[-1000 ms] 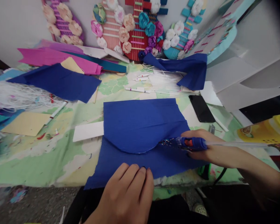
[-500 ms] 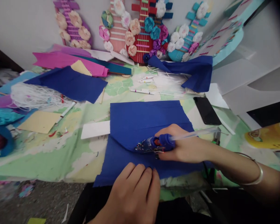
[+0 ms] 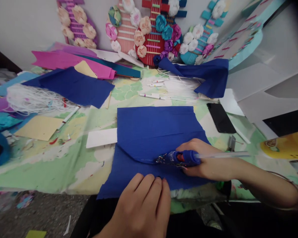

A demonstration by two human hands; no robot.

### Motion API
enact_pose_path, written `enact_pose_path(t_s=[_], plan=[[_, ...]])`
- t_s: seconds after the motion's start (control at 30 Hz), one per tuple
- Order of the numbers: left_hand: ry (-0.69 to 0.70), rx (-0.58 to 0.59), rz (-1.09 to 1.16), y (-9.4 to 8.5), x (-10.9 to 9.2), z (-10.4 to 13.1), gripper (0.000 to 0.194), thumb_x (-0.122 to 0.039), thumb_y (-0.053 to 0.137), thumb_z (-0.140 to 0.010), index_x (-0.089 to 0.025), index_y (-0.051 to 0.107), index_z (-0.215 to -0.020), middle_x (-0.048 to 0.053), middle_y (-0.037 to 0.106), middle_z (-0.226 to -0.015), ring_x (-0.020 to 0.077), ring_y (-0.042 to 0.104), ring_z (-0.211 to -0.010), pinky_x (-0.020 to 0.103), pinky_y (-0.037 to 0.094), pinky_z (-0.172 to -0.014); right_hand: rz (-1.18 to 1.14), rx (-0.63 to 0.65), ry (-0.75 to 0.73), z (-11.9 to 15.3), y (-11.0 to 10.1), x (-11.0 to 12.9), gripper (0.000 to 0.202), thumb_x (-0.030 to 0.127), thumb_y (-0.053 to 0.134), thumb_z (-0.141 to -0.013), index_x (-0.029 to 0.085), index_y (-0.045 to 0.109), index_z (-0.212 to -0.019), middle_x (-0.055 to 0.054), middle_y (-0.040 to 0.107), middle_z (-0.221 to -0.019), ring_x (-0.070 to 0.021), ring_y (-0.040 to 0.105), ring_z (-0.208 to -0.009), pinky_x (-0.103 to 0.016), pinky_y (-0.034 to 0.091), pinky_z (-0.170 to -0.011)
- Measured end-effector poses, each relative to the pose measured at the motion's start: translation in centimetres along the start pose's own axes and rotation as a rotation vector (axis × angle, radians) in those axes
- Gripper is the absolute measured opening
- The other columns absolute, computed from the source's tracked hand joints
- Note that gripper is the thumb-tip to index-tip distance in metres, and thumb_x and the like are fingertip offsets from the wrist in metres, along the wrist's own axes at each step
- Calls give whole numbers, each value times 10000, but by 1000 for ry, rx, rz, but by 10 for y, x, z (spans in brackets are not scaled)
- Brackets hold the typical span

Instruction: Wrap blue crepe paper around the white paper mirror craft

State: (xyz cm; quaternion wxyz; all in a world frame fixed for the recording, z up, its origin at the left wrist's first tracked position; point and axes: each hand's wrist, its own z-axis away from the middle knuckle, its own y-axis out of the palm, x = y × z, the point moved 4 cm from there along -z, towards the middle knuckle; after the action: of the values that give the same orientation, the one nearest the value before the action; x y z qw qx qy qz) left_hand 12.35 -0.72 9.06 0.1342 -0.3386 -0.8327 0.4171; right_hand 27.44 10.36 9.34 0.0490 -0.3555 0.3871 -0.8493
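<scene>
A sheet of blue crepe paper (image 3: 154, 122) lies on the table before me, with a second blue layer overlapping it along a curved edge. My right hand (image 3: 201, 158) grips a blue glue gun (image 3: 181, 158), its speckled nozzle at that edge and a clear glue stick out of its back. A thin pale line runs along the edge left of the nozzle. My left hand (image 3: 144, 201) presses on the near edge of the blue paper, fingers together and bent; whether they pinch it is hidden. A white card (image 3: 101, 138) sticks out at the paper's left.
A black phone (image 3: 221, 118) lies at the right, near a yellow package (image 3: 285, 143). White string (image 3: 37, 99), a tan card (image 3: 39, 127) and folded blue paper (image 3: 81, 86) are at the left. Flower-decorated paper guitars (image 3: 152, 43) stand along the back.
My right hand has moved right with the glue gun, along the curved edge. More of the pale line shows behind the nozzle. My left hand has stayed nearly still.
</scene>
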Motion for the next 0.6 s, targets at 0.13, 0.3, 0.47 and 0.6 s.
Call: enact_pose_path(t_s=[0.13,0.3,0.47,0.6], plan=[[15,-2,4,0,0,4,308,-44,389,-876,-82,690,-929,90,722,-855,222,661,-800,379,484,-751,-17,-17,104,15,-6,-11,145,166,567,-651,185,459,-556,27,515,-555,-106,432,-515,-241,309,-467],[19,-3,-10,1,-2,5,310,-41,388,-873,-79,687,-948,100,719,-870,214,661,-810,376,491,-751,-13,-22,109,29,-12,-10,163,143,544,-665,191,435,-553,33,490,-536,-104,415,-489,-239,300,-444],[19,-14,-8,-1,-4,6,331,-38,365,-884,-79,688,-941,94,725,-880,209,666,-805,371,480,-752,-24,-63,-32,21,-13,11,123,129,553,-673,185,466,-607,23,534,-615,-110,472,-568,-235,347,-522],[33,-3,14,-1,-7,6,331,-37,363,-879,-73,686,-940,106,724,-892,218,669,-806,376,484,-741,-33,-11,-172,1,-5,26,100,132,560,-687,175,482,-642,14,563,-674,-106,493,-614,-238,359,-574]])
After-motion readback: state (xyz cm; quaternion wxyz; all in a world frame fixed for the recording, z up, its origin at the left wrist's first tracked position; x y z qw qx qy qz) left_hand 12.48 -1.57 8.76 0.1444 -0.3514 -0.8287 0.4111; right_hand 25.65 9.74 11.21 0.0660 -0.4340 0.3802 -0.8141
